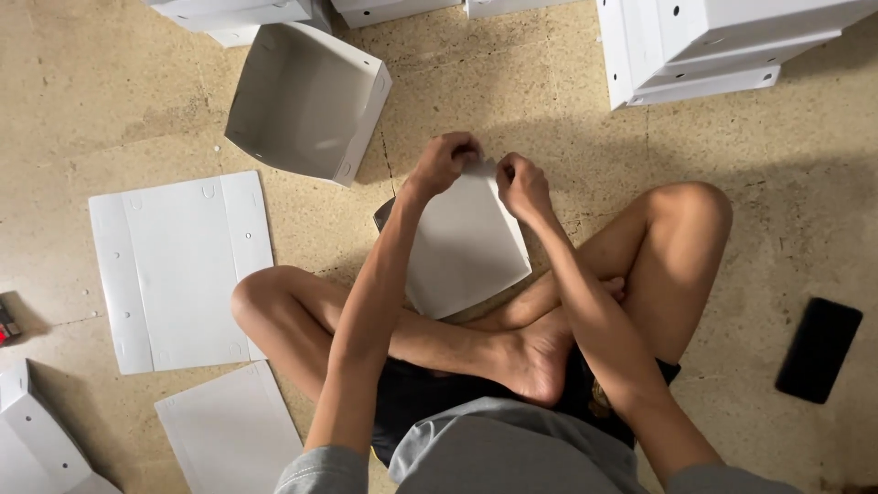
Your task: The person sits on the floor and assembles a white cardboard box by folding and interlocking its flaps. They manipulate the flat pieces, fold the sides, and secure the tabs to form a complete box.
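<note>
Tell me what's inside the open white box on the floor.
The open white box shows only bare white walls and bottom; nothing lies inside. What is under it is hidden.

looks like a small packing workshop: bare speckled floor, flat white box blanks, stacks of finished boxes everywhere

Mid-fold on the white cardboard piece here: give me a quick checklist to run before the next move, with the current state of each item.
1. Left hand grips top edge of the white cardboard piece: ok.
2. Right hand grips the same edge: ok.
3. Piece rests against the crossed legs: ok.
4. Fold or tab under the fingers seated: cannot tell, hidden.
5. Flat blank sheet lies at the left side: ok.
6. Black phone lies apart from the work: ok.
</note>
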